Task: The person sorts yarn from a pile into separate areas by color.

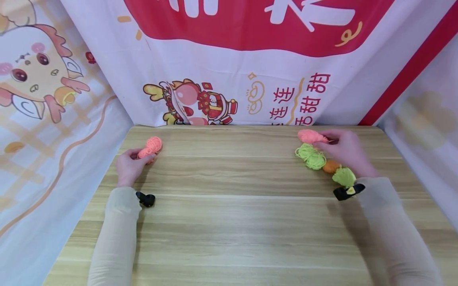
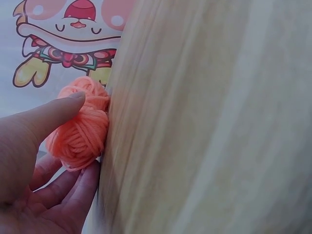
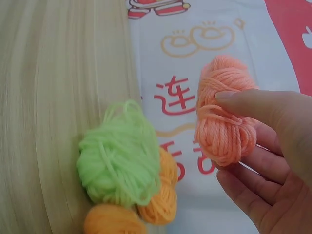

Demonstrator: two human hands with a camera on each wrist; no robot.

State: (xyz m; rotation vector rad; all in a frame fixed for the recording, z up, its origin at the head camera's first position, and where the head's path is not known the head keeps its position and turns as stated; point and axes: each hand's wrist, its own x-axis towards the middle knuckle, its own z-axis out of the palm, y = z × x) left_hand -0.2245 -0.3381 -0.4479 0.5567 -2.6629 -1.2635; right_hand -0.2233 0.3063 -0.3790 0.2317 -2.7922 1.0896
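Note:
At the far left of the table, my left hand (image 1: 129, 165) pinches a coral yarn skein (image 1: 153, 145) between thumb and fingers. In the left wrist view this skein (image 2: 80, 139) looks narrowed at its middle and lies close to the wood. Over at the back right, my right hand (image 1: 348, 151) grips another coral yarn skein (image 1: 308, 136). The right wrist view has that skein (image 3: 226, 117) raised, thumb across its front. Below it on the table lie a loose green yarn skein (image 1: 310, 156), an orange yarn skein (image 1: 330, 166) and a second green skein (image 1: 344, 176).
The wooden table (image 1: 229, 222) meets a printed white and red cloth (image 1: 229, 59) along its back edge. Patterned cloth (image 1: 43, 159) hangs at the left, and pale cloth (image 1: 425, 119) at the right. Black straps (image 1: 144, 198) sit at both wrists.

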